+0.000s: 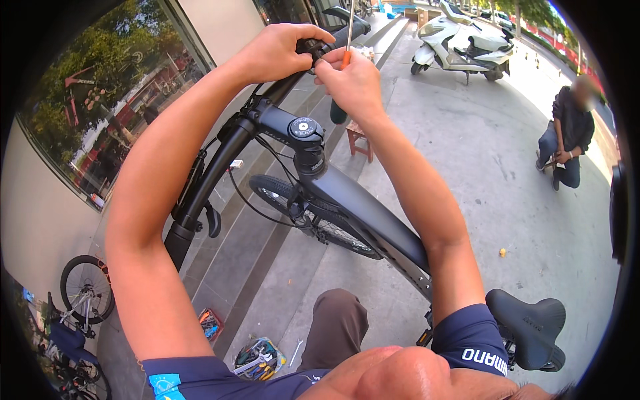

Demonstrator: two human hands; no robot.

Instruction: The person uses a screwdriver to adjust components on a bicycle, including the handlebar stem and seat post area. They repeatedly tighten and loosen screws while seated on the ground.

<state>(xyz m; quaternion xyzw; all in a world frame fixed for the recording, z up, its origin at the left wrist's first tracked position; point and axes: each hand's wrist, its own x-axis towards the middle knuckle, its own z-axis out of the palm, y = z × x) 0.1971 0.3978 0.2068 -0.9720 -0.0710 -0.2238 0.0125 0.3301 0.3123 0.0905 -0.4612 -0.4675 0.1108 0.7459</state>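
Note:
Both my arms reach forward over a dark grey bicycle frame (363, 210). At the far end of its black handlebar (233, 143), my left hand (277, 53) is closed around a small black handlebar fitting (313, 48). Close against that fitting, my right hand (357, 83) pinches a thin metal tool with an orange grip (346, 59). The tool's shaft points upward; whether its other end sits in a bolt is hidden by my fingers. Nearer to me are the stem (283, 121) and a brake lever (213, 221).
Stone steps (223, 280) run beside a window (107, 93). Tool trays (260, 359) and a wrench (296, 353) lie low left. A small red stool (360, 143) stands beyond the frame; a white scooter (460, 47) and a seated person (570, 130) are right. The saddle (530, 327) is lower right.

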